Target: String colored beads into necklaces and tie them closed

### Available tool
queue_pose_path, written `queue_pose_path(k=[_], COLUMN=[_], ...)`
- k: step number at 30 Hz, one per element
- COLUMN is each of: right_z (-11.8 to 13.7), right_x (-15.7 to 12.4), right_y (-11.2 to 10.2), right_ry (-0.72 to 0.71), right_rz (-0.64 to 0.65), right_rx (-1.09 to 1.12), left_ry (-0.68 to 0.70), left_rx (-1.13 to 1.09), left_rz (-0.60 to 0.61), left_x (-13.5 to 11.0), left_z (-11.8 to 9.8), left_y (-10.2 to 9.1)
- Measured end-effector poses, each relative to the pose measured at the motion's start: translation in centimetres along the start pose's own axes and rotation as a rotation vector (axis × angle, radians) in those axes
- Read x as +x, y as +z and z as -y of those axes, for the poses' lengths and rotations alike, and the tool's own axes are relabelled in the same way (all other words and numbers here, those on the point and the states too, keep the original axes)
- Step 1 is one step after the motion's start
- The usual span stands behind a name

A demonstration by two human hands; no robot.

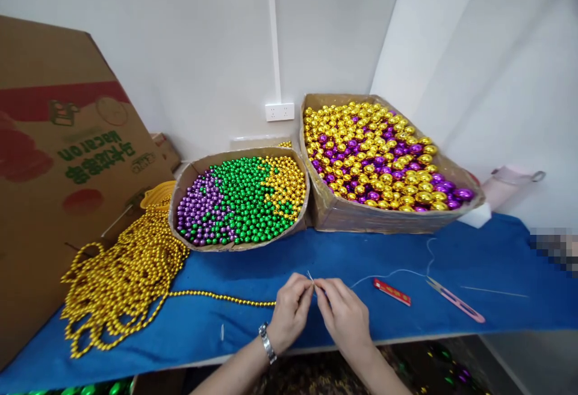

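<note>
Standing by this table (325, 259) covered in blue cloth, and there are beads everywhere. The smaller brown cardboard box with the rounded opening (188, 173) is packed with small shiny balls: purple on the left, green through the middle, gold on the right, mixing a bit at the edges. Right beside it, a bigger taped cardboard box (361, 218) is heaped with larger shiny balls, mostly gold with purple mixed in. Over left, a pile of gold bead strands (126, 286) sits in front of a yellow plastic basket (159, 194).

One gold strand (221, 296) runs from that pile to the left hand (291, 315). Left and right hand (347, 312) meet fingertip to fingertip above the table's front edge, pinching a thin whitish strand (309, 275) whose end pokes up. A thin white thread (383, 275) trails off rightward, past a flat red packet (392, 292), towards pink-handled snips (456, 301).
</note>
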State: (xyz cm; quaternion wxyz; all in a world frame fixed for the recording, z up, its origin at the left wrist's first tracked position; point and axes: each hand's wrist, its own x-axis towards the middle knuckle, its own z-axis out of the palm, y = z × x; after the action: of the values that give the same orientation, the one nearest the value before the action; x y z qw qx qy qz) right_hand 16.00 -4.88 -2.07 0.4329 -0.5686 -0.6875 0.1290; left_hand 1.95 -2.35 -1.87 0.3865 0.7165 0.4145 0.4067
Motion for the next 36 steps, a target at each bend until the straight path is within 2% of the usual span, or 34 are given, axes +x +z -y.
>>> queue_pose_path(k=[4, 11, 15, 19, 23, 25, 28, 30, 33, 36], right_z=[-0.1, -0.6, -0.3, 0.4, 1.0, 0.9, 0.6, 0.4, 0.2, -0.7], right_x=[-0.1, 1.7, 2.3, 2.9, 3.1, 2.7, 1.7, 1.3, 1.2, 1.3], right_y=[0.6, -0.3, -1.4, -2.7, -2.8, -2.0, -0.3, 0.6, 0.8, -0.3], right_ry=[0.123, 0.398, 0.502, 0.515, 0.274, 0.137, -0.173, -0.358, -0.410, -0.380], right_rz=[-0.052, -0.099, -0.137, -0.193, -0.259, -0.161, 0.093, 0.147, 0.097, 0.103], right_rx=[0.172, 0.717, 0.943, 1.065, 0.806, 0.597, 0.131, -0.188, -0.345, -0.399], left_ry=[-0.016, -0.204, -0.148, -0.035, -0.048, -0.139, -0.292, -0.355, -0.389, -0.338], left_rx=[-0.011, -0.060, -0.001, 0.143, 0.168, 0.042, -0.271, -0.408, -0.398, -0.149], left_rz=[-0.033, -0.008, 0.078, 0.133, 0.153, 0.194, 0.229, 0.237, 0.303, 0.430], left_x=[0.0, 0.2, 0.4, 0.4, 0.0, -0.1, 0.0, 0.0, -0.2, -0.6], left_z=[0.2, 0.6, 0.5, 0.9, 1.7, 1.7, 1.3, 1.0, 0.8, 1.2], left_y=[0.4, 0.4, -0.4, -2.4, -4.1, -4.3, -4.2, -4.1, -4.8, -6.8])
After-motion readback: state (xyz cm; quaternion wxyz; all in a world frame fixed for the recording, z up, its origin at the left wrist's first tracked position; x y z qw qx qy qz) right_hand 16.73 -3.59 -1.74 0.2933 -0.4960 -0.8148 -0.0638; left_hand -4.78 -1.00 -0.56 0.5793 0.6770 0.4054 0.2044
